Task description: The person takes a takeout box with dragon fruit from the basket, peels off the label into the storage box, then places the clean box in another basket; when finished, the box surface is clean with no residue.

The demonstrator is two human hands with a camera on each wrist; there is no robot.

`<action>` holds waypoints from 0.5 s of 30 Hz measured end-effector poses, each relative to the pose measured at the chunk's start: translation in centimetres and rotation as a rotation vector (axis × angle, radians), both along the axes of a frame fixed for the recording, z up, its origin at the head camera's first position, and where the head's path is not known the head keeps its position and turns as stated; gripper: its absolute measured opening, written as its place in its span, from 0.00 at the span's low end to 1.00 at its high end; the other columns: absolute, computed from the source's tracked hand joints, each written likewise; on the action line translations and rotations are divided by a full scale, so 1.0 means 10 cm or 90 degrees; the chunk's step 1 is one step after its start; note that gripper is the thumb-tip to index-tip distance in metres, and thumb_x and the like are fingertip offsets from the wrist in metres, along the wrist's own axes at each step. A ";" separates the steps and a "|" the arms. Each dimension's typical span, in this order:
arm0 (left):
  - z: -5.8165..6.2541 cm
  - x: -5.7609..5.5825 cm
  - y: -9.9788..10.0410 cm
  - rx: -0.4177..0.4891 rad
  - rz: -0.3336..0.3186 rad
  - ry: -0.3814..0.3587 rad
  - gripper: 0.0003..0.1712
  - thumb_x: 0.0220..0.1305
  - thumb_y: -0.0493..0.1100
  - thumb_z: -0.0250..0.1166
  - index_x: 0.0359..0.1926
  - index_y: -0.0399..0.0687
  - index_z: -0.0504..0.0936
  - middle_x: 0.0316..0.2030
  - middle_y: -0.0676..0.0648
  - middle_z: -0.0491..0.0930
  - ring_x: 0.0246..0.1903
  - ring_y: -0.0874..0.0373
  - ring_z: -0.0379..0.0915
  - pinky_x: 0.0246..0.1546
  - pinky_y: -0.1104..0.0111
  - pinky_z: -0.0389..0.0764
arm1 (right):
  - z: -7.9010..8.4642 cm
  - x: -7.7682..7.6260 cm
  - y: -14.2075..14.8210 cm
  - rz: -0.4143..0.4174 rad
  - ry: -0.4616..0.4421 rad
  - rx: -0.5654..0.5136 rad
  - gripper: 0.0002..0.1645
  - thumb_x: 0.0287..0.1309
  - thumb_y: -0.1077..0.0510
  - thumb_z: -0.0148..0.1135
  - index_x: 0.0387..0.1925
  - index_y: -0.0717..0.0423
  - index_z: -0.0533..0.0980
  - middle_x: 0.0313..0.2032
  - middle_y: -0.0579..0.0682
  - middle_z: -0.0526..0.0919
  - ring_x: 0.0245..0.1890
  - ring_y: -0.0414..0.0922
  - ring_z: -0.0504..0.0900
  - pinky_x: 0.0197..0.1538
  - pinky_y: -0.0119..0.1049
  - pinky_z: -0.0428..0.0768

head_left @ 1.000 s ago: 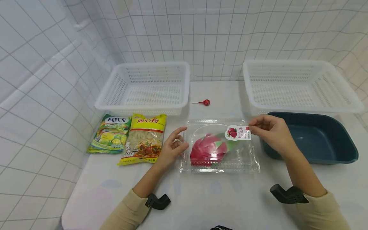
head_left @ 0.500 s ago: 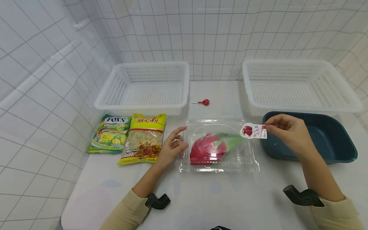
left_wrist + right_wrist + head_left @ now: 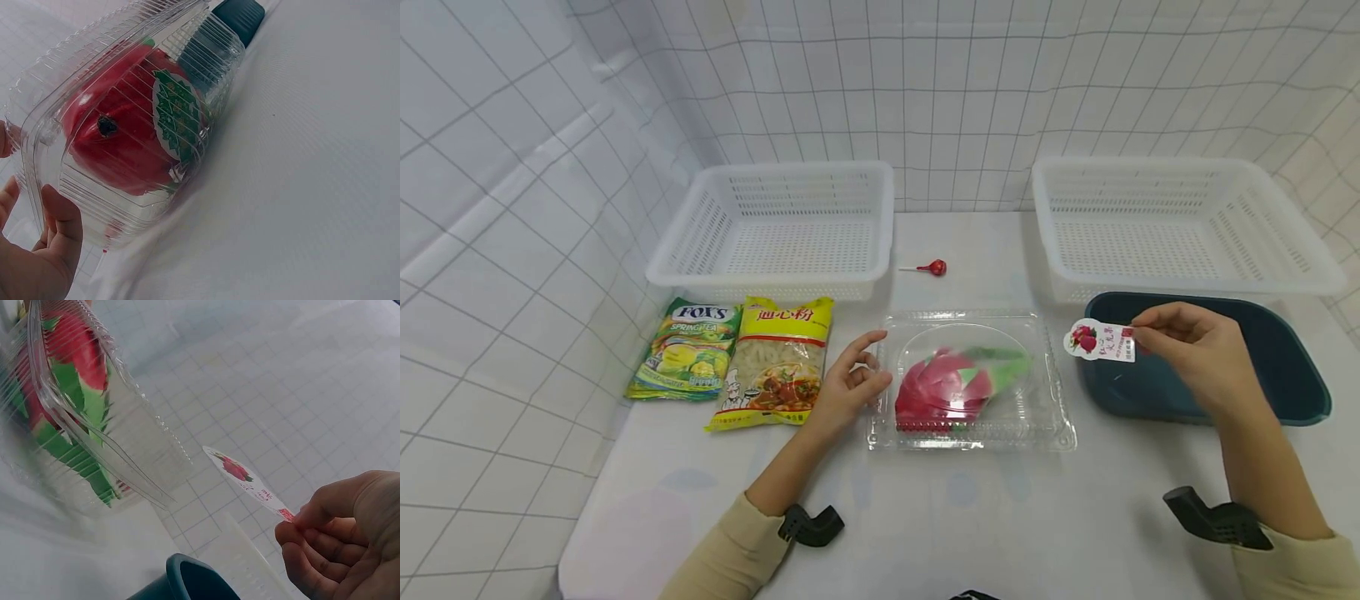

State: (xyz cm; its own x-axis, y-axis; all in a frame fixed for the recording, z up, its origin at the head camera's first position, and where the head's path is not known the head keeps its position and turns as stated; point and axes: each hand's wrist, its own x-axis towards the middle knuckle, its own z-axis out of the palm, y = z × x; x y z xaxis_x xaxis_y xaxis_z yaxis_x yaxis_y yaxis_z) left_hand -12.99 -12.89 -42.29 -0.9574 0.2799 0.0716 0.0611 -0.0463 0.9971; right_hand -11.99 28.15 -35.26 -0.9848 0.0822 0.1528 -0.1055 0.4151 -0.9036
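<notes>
A clear plastic clamshell box lies closed on the table with a red and green dragon fruit inside. My left hand holds the box's left edge, its thumb and fingertips at the rim. In the left wrist view a green oval label shows on the fruit, through the ridged plastic. My right hand, to the right of the box, pinches the red end of a white dragon-fruit sticker between thumb and index finger. The sticker hangs in the air over the left rim of a dark teal bin.
Two white mesh baskets stand at the back, a left basket and a right basket. Between them lies a red lollipop. To the left are a green FOX'S candy bag and a yellow pasta packet.
My right hand has carried the sticker rightward, from over the box's right side to beside the box and over the bin's rim. The left hand and box have stayed put.
</notes>
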 end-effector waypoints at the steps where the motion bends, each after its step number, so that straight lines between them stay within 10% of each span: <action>1: 0.00 0.00 0.00 -0.002 0.001 -0.001 0.31 0.66 0.31 0.59 0.69 0.46 0.65 0.40 0.44 0.64 0.25 0.62 0.65 0.27 0.76 0.73 | -0.01 0.00 0.02 -0.006 -0.001 0.001 0.09 0.61 0.64 0.64 0.40 0.68 0.79 0.32 0.37 0.84 0.30 0.37 0.80 0.35 0.23 0.79; 15: 0.01 0.00 0.00 -0.003 0.003 -0.004 0.31 0.66 0.31 0.59 0.69 0.45 0.64 0.39 0.44 0.65 0.25 0.61 0.65 0.27 0.76 0.74 | -0.15 0.02 0.32 -0.058 -0.023 -0.028 0.06 0.65 0.63 0.60 0.41 0.59 0.80 0.33 0.35 0.83 0.28 0.36 0.76 0.32 0.20 0.76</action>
State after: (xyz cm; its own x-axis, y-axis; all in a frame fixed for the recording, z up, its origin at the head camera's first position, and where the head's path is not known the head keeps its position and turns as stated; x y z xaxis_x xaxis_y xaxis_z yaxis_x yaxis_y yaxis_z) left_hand -12.99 -12.89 -42.18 -0.9591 0.2759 0.0641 0.0550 -0.0406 0.9977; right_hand -11.79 31.38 -36.71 -0.9777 0.1779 0.1114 -0.0360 0.3807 -0.9240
